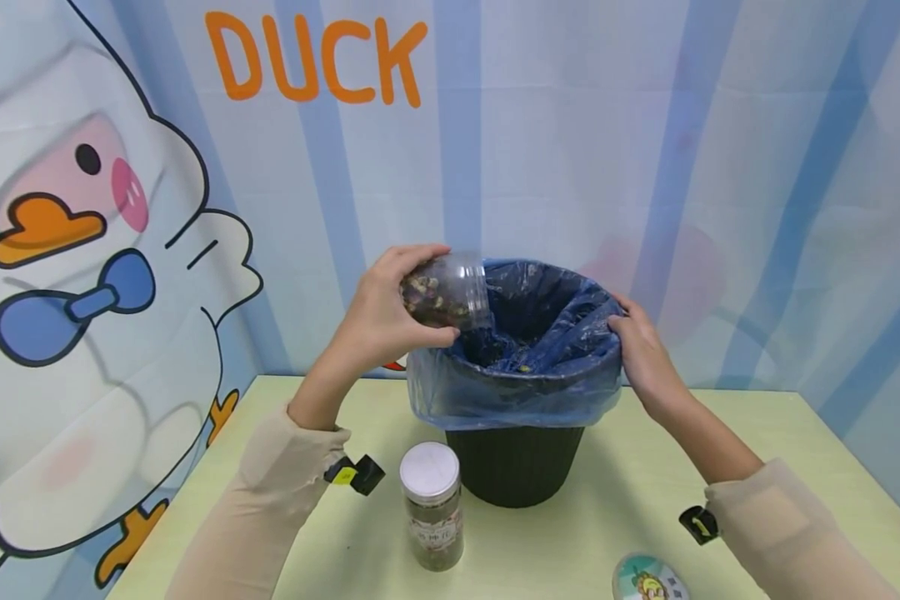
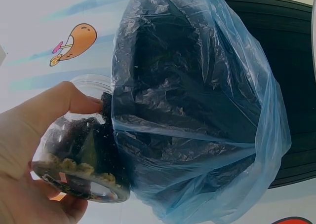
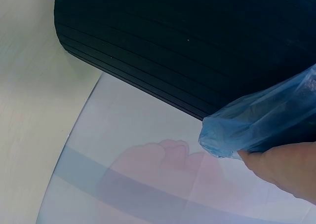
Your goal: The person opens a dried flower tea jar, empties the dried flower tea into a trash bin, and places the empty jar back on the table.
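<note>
My left hand (image 1: 378,308) grips a clear plastic jar (image 1: 450,292) tipped on its side, its uncapped mouth at the left rim of a black trash bin (image 1: 516,467). Dried flower bits (image 2: 84,167) lie inside the jar toward its base. A blue plastic bag (image 1: 510,404) lines the bin and folds down over its rim; a few small yellowish bits (image 1: 525,367) show on the liner inside. At the bin's right side my right hand (image 1: 648,358) pinches the bag-covered rim, thumb on the inner side. Part of that hand shows against the bag (image 3: 256,120) in the right wrist view.
A second, upright jar (image 1: 432,508) with a silver lid and a label stands in front of the bin. Near the front edge of the light yellow table (image 1: 345,517) lies a round lid (image 1: 648,579) with a printed picture. A duck-printed cloth (image 1: 555,125) hangs behind.
</note>
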Available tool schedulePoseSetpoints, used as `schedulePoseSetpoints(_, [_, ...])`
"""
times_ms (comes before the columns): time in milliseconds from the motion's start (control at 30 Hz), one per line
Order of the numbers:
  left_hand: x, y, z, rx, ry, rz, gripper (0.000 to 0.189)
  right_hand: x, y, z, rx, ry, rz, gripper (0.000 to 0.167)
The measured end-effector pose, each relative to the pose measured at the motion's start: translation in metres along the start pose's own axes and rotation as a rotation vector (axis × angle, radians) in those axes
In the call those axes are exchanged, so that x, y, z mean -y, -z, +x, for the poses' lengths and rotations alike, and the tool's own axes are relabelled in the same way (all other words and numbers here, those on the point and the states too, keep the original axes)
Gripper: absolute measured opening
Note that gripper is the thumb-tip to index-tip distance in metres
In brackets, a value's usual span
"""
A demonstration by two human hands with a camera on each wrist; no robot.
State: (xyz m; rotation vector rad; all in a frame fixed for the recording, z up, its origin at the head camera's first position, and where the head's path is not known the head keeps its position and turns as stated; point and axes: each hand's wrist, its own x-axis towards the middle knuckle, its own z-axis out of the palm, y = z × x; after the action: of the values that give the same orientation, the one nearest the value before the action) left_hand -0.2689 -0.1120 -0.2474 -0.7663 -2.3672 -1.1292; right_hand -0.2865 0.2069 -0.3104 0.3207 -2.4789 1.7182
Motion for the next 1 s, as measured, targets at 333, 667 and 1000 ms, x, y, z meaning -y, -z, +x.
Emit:
schedulePoseSetpoints(333, [-0.0023,-0.0026,0.0022,0.023,-0.065,0.073,0.082,0.0005,-0.0006,0.0005,-0.004,0.002,0.0,0.061])
schedulePoseSetpoints(667, [-0.0032,-0.0052,0.005,0.027,-0.075,0.097,0.083,0.0009,0.0011,0.0001,-0.007,-0.006,-0.007,0.061])
schedulePoseSetpoints(1000, [-0.0017,-0.007,0.0056,0.039,-0.129,0.143,0.084,0.0002,0.0009,0.0008,-0.001,-0.007,-0.008,0.061])
